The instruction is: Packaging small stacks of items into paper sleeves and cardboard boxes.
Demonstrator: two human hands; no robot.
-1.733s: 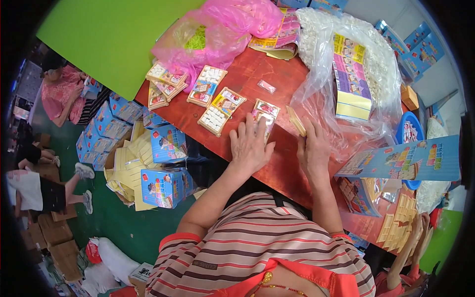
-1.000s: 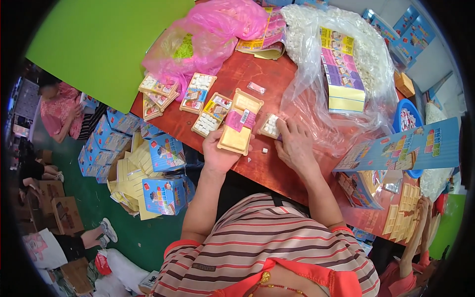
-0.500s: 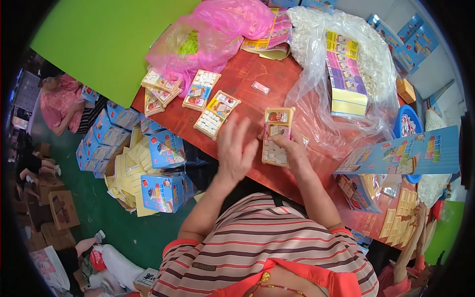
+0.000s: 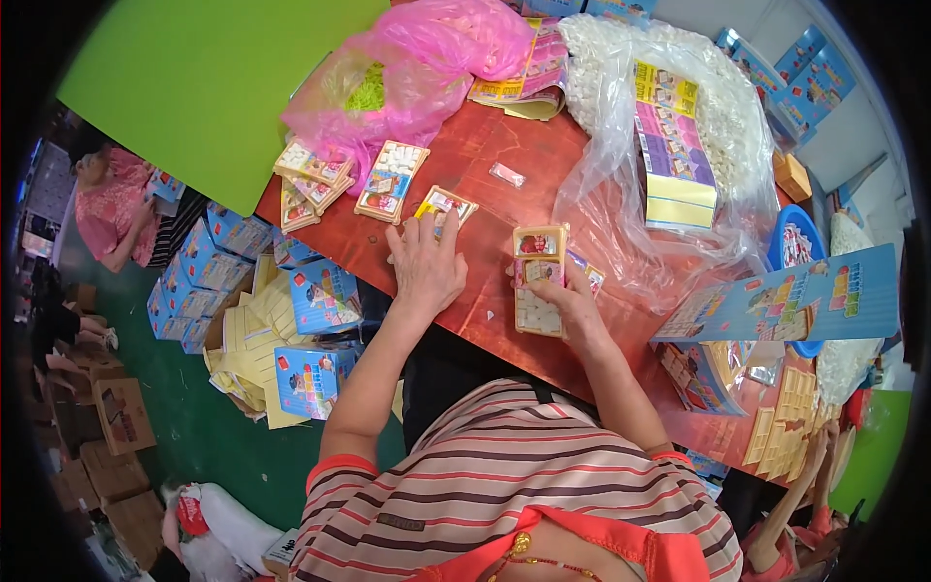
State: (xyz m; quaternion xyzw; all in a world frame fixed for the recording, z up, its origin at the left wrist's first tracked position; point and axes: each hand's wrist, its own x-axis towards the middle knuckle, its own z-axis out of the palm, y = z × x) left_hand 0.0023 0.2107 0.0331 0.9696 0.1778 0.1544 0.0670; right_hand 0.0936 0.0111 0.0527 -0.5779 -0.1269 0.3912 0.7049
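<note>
My right hand (image 4: 572,308) grips a small cream plastic tray (image 4: 539,310) along its right side, thumb on top. White block-like pieces fill the tray's near part, with a printed card and a reddish item beyond them. Part of a coloured card (image 4: 588,275) shows from under that hand. My left hand (image 4: 427,264) lies with fingers spread over a similar tray (image 4: 449,208), hiding most of it. Just beyond stands another filled tray (image 4: 392,182), beside a small overlapping pile of trays (image 4: 315,177). A small pink-and-white packet (image 4: 507,174) lies on the red table (image 4: 475,145).
A pink plastic bag (image 4: 427,53) and a clear bag of white pieces (image 4: 601,58) cover the far side. Printed sheets (image 4: 676,145) rest on the clear bag. At right are a blue display board (image 4: 786,301) and a blue basin (image 4: 813,233). Co-workers sit at both sides.
My left hand has moved left and forward, coming down over the nearest tray on the table. My right hand keeps hold of its tray almost in place.
</note>
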